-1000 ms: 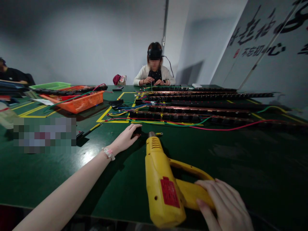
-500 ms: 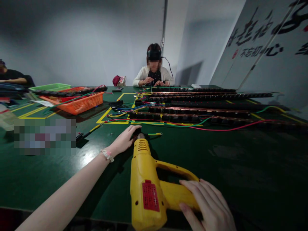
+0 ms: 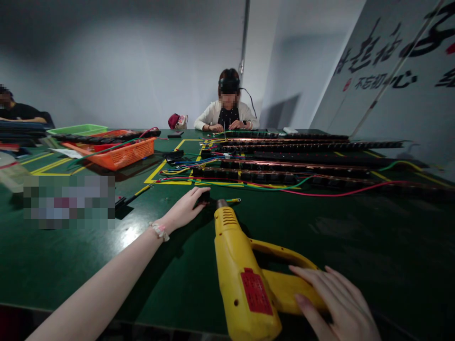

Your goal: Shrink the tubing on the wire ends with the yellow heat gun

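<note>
My right hand (image 3: 337, 300) is closed around the handle of a yellow heat gun (image 3: 229, 251) with a red label. Its metal nozzle points away from me and stands just right of my left hand (image 3: 183, 208), which pinches a small black piece (image 3: 204, 197) whose kind I cannot make out. Right of the nozzle tip, a short yellow-green wire (image 3: 232, 200) ends in a ring terminal. Whether the wire joins the black piece is hidden.
Long black strips (image 3: 284, 177) with copper-coloured bars and coloured wires lie across the green table (image 3: 302, 227). An orange basket (image 3: 121, 156) and a green tray (image 3: 80, 128) stand at the left. One co-worker (image 3: 229, 111) sits opposite, another (image 3: 19, 111) at far left.
The heat gun has moved right in my right hand, its nozzle shifting away from my left hand. My left hand stays nearly in place on the small black piece.
</note>
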The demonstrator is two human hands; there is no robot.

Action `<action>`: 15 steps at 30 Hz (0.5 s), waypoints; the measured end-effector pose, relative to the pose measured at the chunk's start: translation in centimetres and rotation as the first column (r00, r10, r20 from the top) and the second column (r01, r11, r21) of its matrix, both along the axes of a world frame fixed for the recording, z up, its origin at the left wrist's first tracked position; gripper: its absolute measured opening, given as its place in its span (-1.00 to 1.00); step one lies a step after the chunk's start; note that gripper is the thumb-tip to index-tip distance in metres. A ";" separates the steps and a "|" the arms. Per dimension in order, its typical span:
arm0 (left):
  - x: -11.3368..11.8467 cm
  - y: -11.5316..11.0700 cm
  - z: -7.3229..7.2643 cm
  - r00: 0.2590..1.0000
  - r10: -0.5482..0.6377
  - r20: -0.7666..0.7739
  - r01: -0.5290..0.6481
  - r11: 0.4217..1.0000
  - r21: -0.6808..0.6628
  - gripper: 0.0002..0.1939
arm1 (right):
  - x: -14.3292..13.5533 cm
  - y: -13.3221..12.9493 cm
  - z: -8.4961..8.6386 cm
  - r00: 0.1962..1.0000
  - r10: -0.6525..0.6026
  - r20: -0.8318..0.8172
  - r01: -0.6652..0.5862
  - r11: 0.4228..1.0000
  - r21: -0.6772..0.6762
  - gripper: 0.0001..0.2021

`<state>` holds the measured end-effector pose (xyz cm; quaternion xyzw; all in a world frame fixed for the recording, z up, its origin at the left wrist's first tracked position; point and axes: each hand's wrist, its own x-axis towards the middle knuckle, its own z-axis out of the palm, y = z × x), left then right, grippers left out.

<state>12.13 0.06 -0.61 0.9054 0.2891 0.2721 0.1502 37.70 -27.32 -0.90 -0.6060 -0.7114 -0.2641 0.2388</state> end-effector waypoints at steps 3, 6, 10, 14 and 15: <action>0.0 0.0 -0.1 1.000 0.012 -0.002 -0.012 1.000 0.009 -0.51 | 1.6 -0.5 -0.4 0.999 -0.049 0.003 0.049 0.999 0.001 -0.69; -0.1 0.1 -0.3 0.999 0.052 -0.007 -0.052 0.999 0.013 -0.41 | 3.3 -1.1 -0.9 0.994 -0.112 -0.010 0.112 0.994 -0.001 -0.70; -0.1 0.3 -0.6 0.994 0.109 -0.016 -0.109 0.994 0.007 -0.32 | 5.0 -2.0 -1.6 0.982 -0.188 -0.034 0.187 0.982 -0.017 -0.70; -0.2 0.4 -0.6 0.984 0.173 -0.028 -0.173 0.985 0.007 -0.32 | 5.4 -2.5 -1.7 0.979 -0.201 -0.033 0.201 0.980 -0.016 -0.72; -0.2 0.4 -0.6 0.982 0.188 -0.031 -0.188 0.982 0.005 -0.34 | 5.3 -2.5 -1.6 0.980 -0.197 -0.019 0.196 0.980 -0.015 -0.73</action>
